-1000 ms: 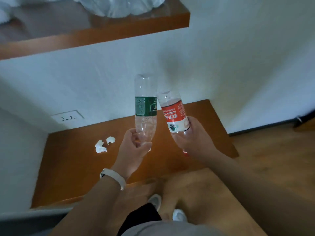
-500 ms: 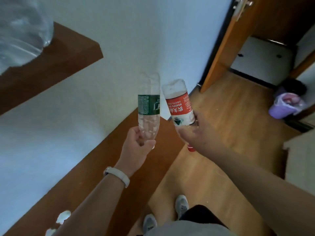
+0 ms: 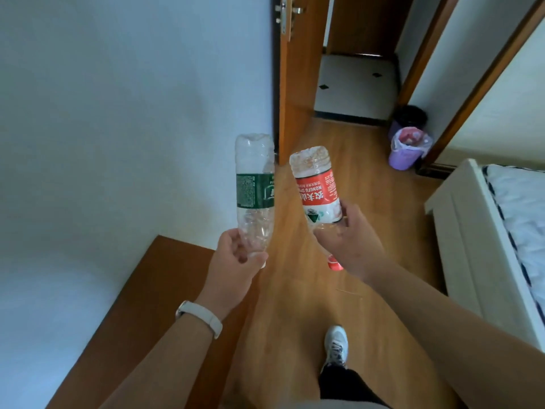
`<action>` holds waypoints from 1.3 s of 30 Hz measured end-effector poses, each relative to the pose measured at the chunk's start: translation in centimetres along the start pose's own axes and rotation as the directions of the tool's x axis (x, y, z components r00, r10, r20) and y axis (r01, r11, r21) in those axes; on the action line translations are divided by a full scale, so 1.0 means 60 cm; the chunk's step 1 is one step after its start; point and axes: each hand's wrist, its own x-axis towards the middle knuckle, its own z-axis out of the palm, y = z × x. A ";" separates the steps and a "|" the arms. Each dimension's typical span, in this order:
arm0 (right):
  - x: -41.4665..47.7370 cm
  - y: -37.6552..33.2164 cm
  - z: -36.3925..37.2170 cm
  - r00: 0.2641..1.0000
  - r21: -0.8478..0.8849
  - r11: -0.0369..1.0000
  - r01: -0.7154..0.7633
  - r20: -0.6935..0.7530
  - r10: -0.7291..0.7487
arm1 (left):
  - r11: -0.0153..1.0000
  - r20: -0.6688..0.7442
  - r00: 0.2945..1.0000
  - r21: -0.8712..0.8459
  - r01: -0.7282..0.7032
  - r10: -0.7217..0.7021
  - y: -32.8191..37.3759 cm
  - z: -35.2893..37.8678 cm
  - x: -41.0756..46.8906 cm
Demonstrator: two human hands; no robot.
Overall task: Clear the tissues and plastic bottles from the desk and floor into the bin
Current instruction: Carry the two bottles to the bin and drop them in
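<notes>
My left hand (image 3: 234,268) grips the neck end of an empty clear plastic bottle with a green label (image 3: 255,190), held upside down with its base up. In my right hand (image 3: 346,242) is a second empty bottle with a red label (image 3: 317,188), also inverted; its red cap (image 3: 334,263) pokes out below my palm. Both bottles hang in the air over the wooden floor, a hand's width apart. The purple bin (image 3: 408,149) with a plastic liner stands far ahead on the right, by a door frame. The desk corner (image 3: 153,290) shows at lower left; no tissues are in view.
A black bin (image 3: 411,116) sits just behind the purple one. A white bed frame with mattress (image 3: 486,246) fills the right side. An open wooden door (image 3: 290,84) stands ahead beside the white wall. My shoe (image 3: 335,345) is on the wooden floor below.
The view has swung right, away from the desk and shelf, towards the doorway and bins. The tissues on the desk have dropped out of view. Both hands keep their bottles.
</notes>
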 end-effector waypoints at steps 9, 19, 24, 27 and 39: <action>0.189 0.071 -0.221 0.983 0.043 0.996 -0.084 -0.158 0.089 | 0.997 0.090 0.996 0.062 -0.034 0.029 0.090 0.237 0.206; 0.334 0.157 -0.421 0.955 0.036 0.993 -0.110 -0.275 0.116 | 0.991 0.253 0.966 0.101 -0.088 0.060 0.170 0.465 0.374; 0.388 0.179 -0.459 0.931 0.101 0.983 -0.151 -0.321 0.176 | 0.981 0.308 0.948 0.146 -0.129 0.079 0.193 0.512 0.457; 0.424 0.192 -0.470 0.916 0.057 0.983 -0.175 -0.357 0.184 | 0.979 0.328 0.941 0.152 -0.134 0.077 0.199 0.531 0.506; 0.721 0.159 -0.489 0.800 0.098 0.931 -0.352 -0.484 0.354 | 0.999 0.482 0.876 0.029 -0.042 0.023 0.229 0.610 0.867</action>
